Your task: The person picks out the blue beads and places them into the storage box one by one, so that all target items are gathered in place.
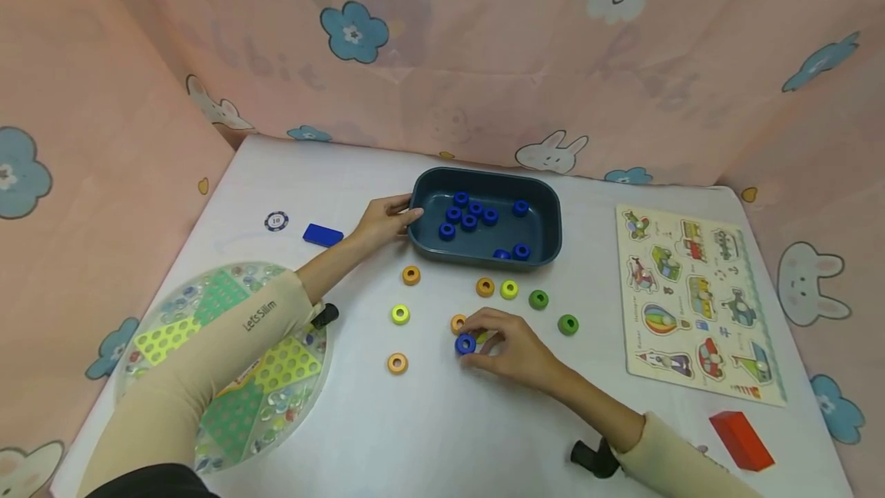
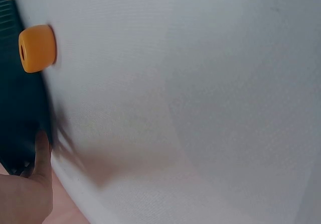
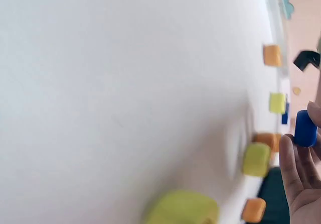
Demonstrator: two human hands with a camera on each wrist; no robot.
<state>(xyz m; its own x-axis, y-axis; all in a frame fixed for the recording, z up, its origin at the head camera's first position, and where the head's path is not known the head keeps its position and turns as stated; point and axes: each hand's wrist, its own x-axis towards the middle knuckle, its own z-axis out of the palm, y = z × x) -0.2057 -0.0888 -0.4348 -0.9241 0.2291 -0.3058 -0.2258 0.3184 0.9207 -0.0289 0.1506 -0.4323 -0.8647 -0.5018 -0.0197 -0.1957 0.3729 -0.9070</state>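
My left hand [image 1: 382, 223] grips the left end of a dark teal tray [image 1: 442, 252], thumb over the rim. Several blue ring beads [image 1: 469, 222] lie inside it. Between thumb and fingertips, my right hand [image 1: 512, 348] pinches another blue ring bead [image 1: 459, 344], in front of the tray; the right wrist view shows this blue bead [image 3: 305, 128] side-on. An orange bead [image 1: 458, 323] is right by the right fingertips, and a yellow-green bead is partly hidden behind them. Loose around are orange beads [image 1: 397, 363], yellow beads [image 1: 400, 314] and green beads [image 1: 568, 324].
At the left, a round patterned board [image 1: 228, 425] lies partly under the left forearm. Behind it are a blue block [image 1: 323, 235] and a poker chip [image 1: 276, 221]. A picture puzzle board [image 1: 698, 306] and a red block [image 1: 742, 441] occupy the right side. Printed cloth [image 1: 449, 37] surrounds the table.
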